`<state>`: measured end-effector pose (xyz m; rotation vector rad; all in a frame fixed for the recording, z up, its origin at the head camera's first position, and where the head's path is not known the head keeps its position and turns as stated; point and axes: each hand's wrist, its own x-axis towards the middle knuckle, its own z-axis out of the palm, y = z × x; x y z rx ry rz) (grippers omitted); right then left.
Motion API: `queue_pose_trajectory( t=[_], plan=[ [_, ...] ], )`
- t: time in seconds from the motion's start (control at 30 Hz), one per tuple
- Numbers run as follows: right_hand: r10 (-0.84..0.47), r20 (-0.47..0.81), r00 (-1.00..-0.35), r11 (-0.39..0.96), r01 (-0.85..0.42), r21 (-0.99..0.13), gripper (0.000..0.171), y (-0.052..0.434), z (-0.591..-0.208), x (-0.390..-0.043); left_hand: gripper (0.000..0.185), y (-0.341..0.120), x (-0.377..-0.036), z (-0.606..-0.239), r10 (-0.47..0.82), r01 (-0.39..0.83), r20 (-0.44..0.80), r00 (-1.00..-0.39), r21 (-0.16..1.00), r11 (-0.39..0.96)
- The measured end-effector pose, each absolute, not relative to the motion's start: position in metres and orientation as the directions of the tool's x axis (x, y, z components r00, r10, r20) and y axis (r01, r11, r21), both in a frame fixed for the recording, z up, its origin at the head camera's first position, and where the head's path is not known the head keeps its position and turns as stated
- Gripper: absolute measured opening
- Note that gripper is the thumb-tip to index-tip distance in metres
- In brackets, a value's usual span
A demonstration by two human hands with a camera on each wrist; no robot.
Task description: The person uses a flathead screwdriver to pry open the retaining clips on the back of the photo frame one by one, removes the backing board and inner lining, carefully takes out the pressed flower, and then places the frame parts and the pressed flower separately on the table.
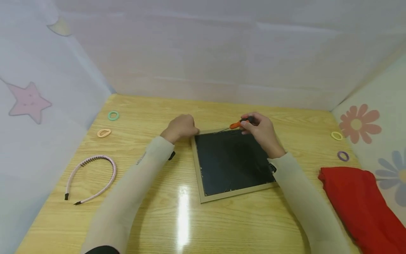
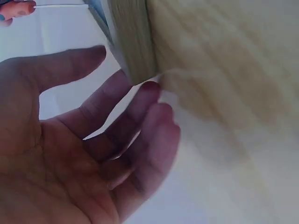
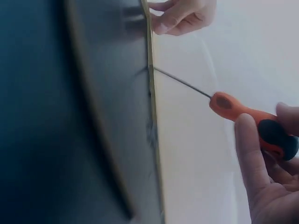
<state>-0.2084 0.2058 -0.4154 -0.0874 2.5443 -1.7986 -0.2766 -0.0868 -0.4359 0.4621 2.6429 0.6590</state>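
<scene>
The fingers of the right hand (image 1: pixel 262 134) pinch a screwdriver (image 1: pixel 235 125) by its handle; its long axis runs toward eight o'clock, tip at the twelve-o'clock edge of the dark-backed frame (image 1: pixel 198 169). The left hand (image 1: pixel 181 127), at the frame's ten-o'clock corner, is nearer that tip; whether its bent fingers grip is unclear. The right sleeve (image 1: pixel 301 190) hides the frame's four-o'clock corner.

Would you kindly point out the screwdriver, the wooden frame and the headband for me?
Screwdriver (image 3: pixel 228 106): right wrist view, orange handle.
Wooden frame (image 1: pixel 198 169): head view, left rail.
Headband (image 1: pixel 114 172): head view, right bend.
</scene>
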Motion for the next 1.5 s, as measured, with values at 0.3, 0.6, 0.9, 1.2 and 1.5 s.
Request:
queue_pose_trajectory(
  t=[0.3,0.6,0.9,1.2,1.5],
  plan=[
    [-0.191,-0.085,-0.978,0.658,-0.064,-0.75,0.033,0.224,-0.423,-0.188,0.025,-0.059,-0.27,-0.439,0.572,0.465,-0.192,-0.797,0.41,0.785],
    [-0.287,-0.195,-0.938,0.801,-0.124,-0.585,0.03,0.226,-0.419,-0.178,0.044,-0.07,-0.267,-0.446,0.602,0.507,-0.153,-0.784,0.402,0.763],
    [-0.295,-0.159,-0.942,0.809,-0.158,-0.567,0.029,0.223,-0.413,-0.175,0.036,-0.082,-0.242,-0.451,0.562,0.35,-0.276,-0.78,0.551,0.757],
    [-0.336,-0.162,-0.928,0.792,-0.185,-0.582,0.029,0.215,-0.414,-0.175,0.064,-0.098,-0.206,-0.446,0.467,0.11,-0.401,-0.788,0.655,0.748],
    [-0.403,-0.201,-0.893,0.743,-0.191,-0.642,0.025,0.208,-0.423,-0.176,0.063,-0.109,-0.176,-0.45,0.496,-0.101,-0.448,-0.744,0.809,0.579]
  ],
)
